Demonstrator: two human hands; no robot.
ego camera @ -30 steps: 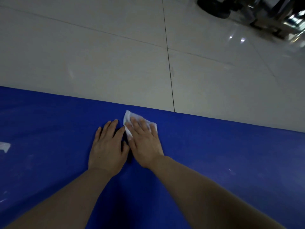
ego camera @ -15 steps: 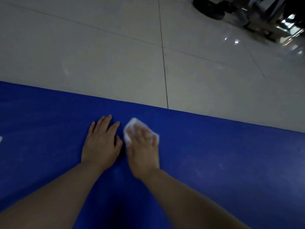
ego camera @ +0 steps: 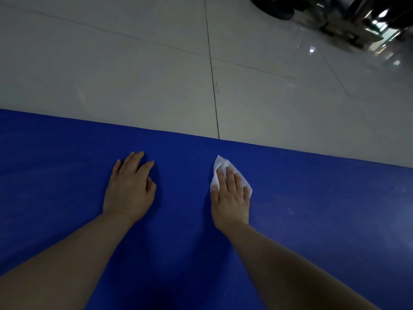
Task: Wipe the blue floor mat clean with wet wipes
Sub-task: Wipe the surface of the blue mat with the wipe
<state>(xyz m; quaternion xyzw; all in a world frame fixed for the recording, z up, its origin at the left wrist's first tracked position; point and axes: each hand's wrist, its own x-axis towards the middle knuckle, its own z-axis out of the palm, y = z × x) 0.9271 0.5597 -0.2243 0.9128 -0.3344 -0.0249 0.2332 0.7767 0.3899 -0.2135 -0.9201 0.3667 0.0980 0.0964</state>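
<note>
The blue floor mat fills the lower half of the head view, its far edge running across the middle. A folded white wet wipe lies on the mat near that edge. My right hand presses flat on the wipe with straight fingers, covering most of it. My left hand rests palm down on the bare mat to the left, a hand's width away from the right one. A few small pale specks show on the mat right of my right hand.
Beyond the mat lies a glossy light tiled floor with dark grout lines. Dark wheeled equipment and metal legs stand at the far top right.
My right hand has slid the wipe to the right along the mat, away from my left hand. The hands were touching before; now a gap separates them.
</note>
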